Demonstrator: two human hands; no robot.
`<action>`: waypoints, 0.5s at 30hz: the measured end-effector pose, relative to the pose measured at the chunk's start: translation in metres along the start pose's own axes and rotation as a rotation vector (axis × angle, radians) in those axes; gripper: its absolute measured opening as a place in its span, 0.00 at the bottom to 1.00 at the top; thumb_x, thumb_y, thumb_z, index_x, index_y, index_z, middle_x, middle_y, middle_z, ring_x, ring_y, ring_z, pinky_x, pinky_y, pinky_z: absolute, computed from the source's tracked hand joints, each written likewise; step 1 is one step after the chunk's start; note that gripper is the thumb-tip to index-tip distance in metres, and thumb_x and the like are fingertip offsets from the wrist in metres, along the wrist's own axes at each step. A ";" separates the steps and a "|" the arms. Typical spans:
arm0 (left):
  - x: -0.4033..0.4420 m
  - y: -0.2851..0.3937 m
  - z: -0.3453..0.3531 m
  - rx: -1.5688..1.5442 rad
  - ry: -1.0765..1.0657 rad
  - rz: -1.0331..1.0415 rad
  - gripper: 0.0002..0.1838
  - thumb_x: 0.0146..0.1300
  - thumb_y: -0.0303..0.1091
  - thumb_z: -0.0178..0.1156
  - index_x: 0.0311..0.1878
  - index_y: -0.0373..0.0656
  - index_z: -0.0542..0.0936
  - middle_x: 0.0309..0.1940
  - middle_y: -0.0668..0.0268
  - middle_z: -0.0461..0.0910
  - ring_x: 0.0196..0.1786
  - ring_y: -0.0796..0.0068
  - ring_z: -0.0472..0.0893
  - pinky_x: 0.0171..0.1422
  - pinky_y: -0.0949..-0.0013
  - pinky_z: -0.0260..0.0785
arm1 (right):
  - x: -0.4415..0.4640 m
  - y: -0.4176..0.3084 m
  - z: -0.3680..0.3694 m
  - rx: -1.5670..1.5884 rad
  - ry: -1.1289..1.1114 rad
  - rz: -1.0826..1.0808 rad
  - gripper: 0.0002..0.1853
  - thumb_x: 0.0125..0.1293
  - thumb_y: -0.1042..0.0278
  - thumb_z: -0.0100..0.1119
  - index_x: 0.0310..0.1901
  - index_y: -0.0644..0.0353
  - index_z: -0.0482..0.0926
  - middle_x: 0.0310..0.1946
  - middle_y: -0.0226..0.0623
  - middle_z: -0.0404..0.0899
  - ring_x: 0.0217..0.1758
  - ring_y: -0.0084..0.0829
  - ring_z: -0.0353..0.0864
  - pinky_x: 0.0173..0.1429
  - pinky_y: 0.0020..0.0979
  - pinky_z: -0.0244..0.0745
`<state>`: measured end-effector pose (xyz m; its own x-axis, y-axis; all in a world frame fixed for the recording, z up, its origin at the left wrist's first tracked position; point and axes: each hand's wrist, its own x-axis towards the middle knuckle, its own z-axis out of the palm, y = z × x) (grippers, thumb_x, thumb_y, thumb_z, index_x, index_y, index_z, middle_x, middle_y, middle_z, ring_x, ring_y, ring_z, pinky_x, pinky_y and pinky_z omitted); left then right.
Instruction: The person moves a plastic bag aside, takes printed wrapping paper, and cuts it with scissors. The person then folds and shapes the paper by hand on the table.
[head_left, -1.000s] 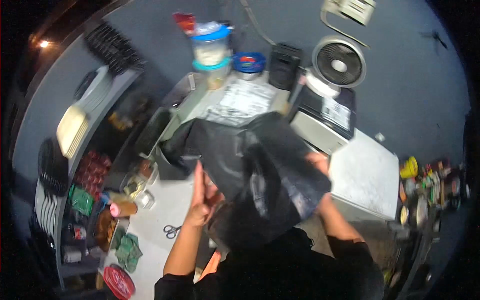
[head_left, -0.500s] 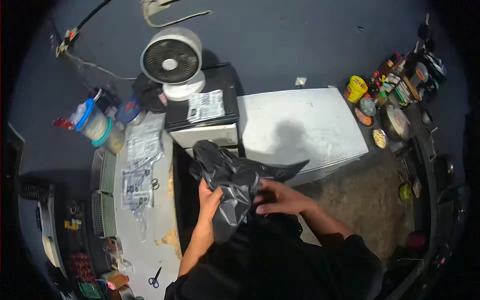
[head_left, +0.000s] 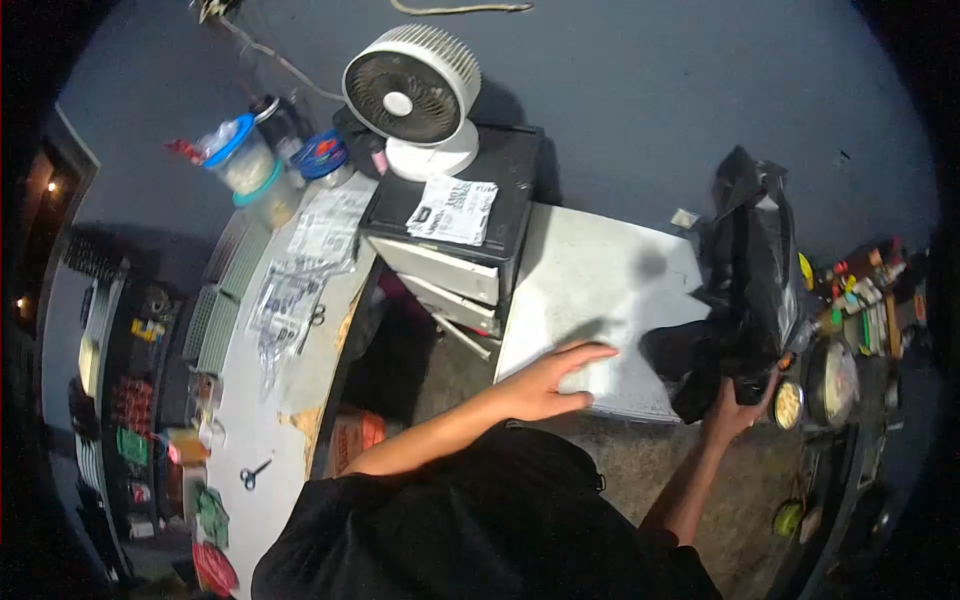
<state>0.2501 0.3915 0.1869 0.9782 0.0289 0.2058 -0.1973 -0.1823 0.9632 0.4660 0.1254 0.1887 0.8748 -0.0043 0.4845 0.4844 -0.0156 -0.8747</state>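
Note:
A crumpled black plastic bag (head_left: 745, 265) rises tall on the right, spread out in the air in front of the wall. My right hand (head_left: 745, 408) grips the bag at its lower end. My left hand (head_left: 552, 385) is apart from the bag, its fingers stretched out and its thumb spread, over the near left part of the white chest-like surface (head_left: 575, 260). Nothing shows in the left hand. The bag hides the right part of the white surface and some of my right fingers.
A white fan (head_left: 415, 95) stands on a black drawer cabinet (head_left: 505, 185), beside a printed plastic packet (head_left: 455, 210). On the left counter (head_left: 285, 440) lie scissors (head_left: 255, 474) and more packets. A bowl of pale pieces (head_left: 788, 405) and a pot (head_left: 833, 380) stand at right.
The bag has gone from in front of my body to the right, opening out taller in my right hand. My left hand has let go of it. The view has turned too.

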 end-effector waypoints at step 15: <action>-0.472 -0.280 0.162 0.307 0.238 -0.572 0.57 0.74 0.80 0.49 0.91 0.49 0.49 0.88 0.49 0.58 0.87 0.45 0.60 0.85 0.48 0.62 | 0.009 0.191 0.097 -0.809 -1.335 0.094 0.80 0.29 0.45 0.95 0.87 0.58 0.56 0.80 0.67 0.64 0.83 0.60 0.68 0.81 0.50 0.70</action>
<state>-0.1453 0.2701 -0.2080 0.8752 0.4118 -0.2540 0.4072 -0.3434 0.8463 0.5677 0.2190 0.0246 0.4895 0.8137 -0.3134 0.6786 -0.5812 -0.4490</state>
